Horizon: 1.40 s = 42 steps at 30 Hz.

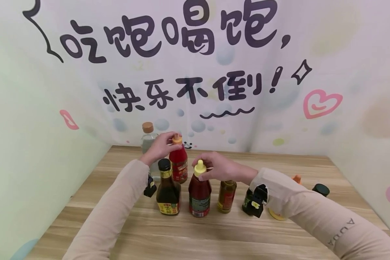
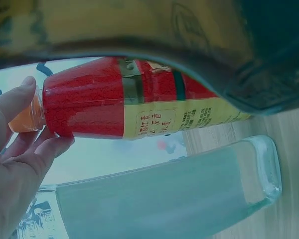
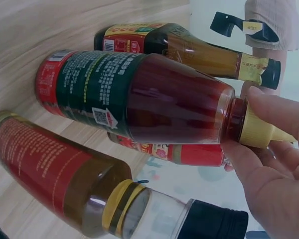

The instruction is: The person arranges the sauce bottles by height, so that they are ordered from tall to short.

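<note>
By its orange nozzle cap and neck, my left hand [image 1: 162, 145] grips a bright red sauce bottle [image 1: 179, 160] near the back of the table. In the left wrist view, thumb and fingers [image 2: 30, 164] curl around that neck. My right hand [image 1: 224, 168] pinches the neck, just under the yellow nozzle cap, of a darker red sauce bottle [image 1: 199, 193] with a green label. This bottle stands upright in the front row. Between the two arms, a dark soy sauce bottle [image 1: 168, 191] with a black cap stands left of the yellow-capped one.
A tall clear bottle [image 1: 147, 142] with a brown cap stands behind my left hand. Beneath the right hand is an amber bottle [image 1: 226, 196] with a red label. A dark bottle [image 1: 248, 202], an orange-tipped bottle [image 1: 297, 178] and a dark-capped container [image 1: 321, 189] sit around the right forearm.
</note>
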### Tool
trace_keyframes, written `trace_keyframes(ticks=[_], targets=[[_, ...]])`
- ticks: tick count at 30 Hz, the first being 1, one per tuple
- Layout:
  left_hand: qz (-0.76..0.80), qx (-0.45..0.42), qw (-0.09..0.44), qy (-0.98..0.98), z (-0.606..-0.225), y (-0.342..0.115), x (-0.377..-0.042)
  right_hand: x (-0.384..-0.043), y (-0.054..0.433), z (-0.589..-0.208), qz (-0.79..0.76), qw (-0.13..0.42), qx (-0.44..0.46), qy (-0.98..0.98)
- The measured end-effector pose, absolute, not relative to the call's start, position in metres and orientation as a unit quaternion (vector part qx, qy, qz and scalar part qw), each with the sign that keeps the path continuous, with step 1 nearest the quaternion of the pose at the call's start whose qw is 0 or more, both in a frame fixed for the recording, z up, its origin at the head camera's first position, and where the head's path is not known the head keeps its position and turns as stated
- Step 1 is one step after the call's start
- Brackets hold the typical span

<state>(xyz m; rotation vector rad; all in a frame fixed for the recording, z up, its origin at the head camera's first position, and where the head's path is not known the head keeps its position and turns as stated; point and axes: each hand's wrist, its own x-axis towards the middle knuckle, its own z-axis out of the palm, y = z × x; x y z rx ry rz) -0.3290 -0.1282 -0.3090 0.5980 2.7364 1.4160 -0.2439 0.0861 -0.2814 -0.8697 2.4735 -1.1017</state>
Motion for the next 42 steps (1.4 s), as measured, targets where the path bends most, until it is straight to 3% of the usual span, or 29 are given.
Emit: trace_keyframes(ticks=[14,31,42], targets=[[0.454,0.187,0.004,0.871,-0.310,-0.130,-0.329,-0.242,0.083,-0.280,-0.349,0.108,-0.335,0.869],[0.456,0.182,0.005,0.871,-0.311,-0.127,-0.329,-0.249,0.084,-0.280,-0.376,0.109,-0.342,0.854],[0.453,0.192,-0.007,0.870,-0.311,-0.128,-0.328,-0.259,0.078,-0.252,-0.392,0.083,-0.305,0.864]])
